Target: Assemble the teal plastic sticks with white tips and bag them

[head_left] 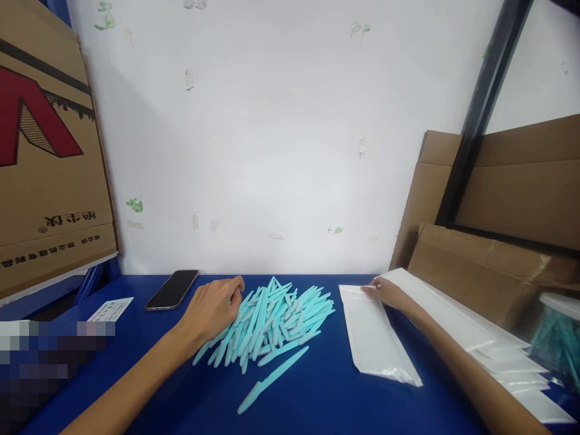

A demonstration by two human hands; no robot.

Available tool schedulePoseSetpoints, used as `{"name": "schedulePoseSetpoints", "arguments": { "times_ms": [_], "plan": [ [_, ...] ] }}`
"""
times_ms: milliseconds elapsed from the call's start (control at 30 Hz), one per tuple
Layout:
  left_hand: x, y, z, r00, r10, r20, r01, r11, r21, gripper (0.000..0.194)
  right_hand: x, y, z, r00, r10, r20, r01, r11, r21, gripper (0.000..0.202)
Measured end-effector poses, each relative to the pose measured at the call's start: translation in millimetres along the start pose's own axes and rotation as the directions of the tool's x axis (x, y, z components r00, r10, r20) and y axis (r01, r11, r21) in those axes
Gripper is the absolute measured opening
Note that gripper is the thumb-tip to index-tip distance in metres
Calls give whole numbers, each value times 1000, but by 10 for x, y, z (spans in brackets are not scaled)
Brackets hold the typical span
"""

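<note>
A heap of turquoise eyebrow razors (pixel 276 320) with pale caps lies in the middle of the blue table. One razor (pixel 272 380) lies apart, in front of the heap. My left hand (pixel 218 307) rests against the heap's left side with its fingers curled in; whatever is inside them is hidden. At the right, a white padded envelope (pixel 378 338) lies flat on the table. My right hand (pixel 385 292) pinches its far edge near the top right corner.
A phone (pixel 173 290) and a printed card (pixel 110 309) lie at the left. Several white envelopes (pixel 457 320) are stacked at the right, beside a clear tub (pixel 559 338) of turquoise razors. Cardboard boxes (pixel 49 151) flank both sides, and a white wall (pixel 272 151) stands behind.
</note>
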State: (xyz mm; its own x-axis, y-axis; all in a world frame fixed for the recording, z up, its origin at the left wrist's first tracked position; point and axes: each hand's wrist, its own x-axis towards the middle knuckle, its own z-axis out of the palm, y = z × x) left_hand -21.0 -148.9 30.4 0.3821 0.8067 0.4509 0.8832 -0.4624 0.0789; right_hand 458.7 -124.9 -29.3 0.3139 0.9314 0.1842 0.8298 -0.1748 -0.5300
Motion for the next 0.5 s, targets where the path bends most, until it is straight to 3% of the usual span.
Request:
{"name": "schedulePoseSetpoints", "arguments": {
  "times_ms": [167, 300, 400, 500],
  "plan": [
    [1, 2, -23, 1000, -30, -4, 30, 1000, 1, 27, -117, -111, -120, 998, -46, 52, 39, 989, 142, 40],
    [3, 1, -21, 1000, -28, -3, 28, 1000, -3, 27, -194, -231, -193, 991, -122, 57, 112, 982, 151, 42],
    [0, -6, -7, 1000, -21, -12, 21, 1000, -3, 27, -187, -285, -305, 987, -161, 7, 159, 983, 95, 36],
    [-2, -17, 9, 1000, -15, -12, 15, 1000, 2, 26, -113, -292, -508, 982, -163, -95, 162, 987, -19, 16]
  ]
}}
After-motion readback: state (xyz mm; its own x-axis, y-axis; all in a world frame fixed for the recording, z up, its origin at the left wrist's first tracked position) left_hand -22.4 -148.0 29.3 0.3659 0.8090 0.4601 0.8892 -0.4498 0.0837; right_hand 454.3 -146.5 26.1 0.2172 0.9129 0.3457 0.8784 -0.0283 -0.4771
